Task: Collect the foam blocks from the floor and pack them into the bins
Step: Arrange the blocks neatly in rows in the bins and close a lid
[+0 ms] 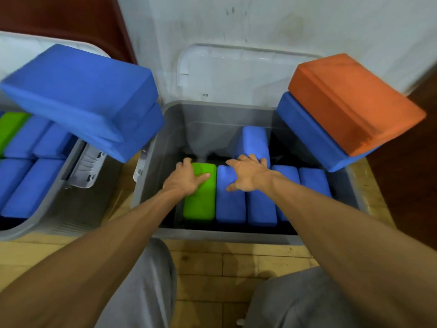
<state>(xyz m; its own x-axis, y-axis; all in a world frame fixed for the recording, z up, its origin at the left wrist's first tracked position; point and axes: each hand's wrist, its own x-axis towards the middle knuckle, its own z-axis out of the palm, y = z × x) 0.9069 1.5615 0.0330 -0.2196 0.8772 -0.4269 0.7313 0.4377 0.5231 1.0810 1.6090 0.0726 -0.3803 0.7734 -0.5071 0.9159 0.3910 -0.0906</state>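
- Soft, even indoor light from above keeps colours bright, with no harsh glare.
- Deep shadow fills the bottom of the grey bin (212, 236) at frame centre.
- Wide-angle distortion bows the frame edges.
- Two stacked blue foam blocks (78, 91), upper left, look slightly blurred.

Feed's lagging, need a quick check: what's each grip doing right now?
Left grip: holding the green rectangular foam block.
Right grip: open, fingers spread on blue rectangular foam blocks.

Grey plastic bin at left (35, 229): cut by frame edge. Left hand (186, 179) fingertips: hidden behind green foam block (199, 204). Third blue foam block in row (287, 175): partly under right forearm (331, 209).
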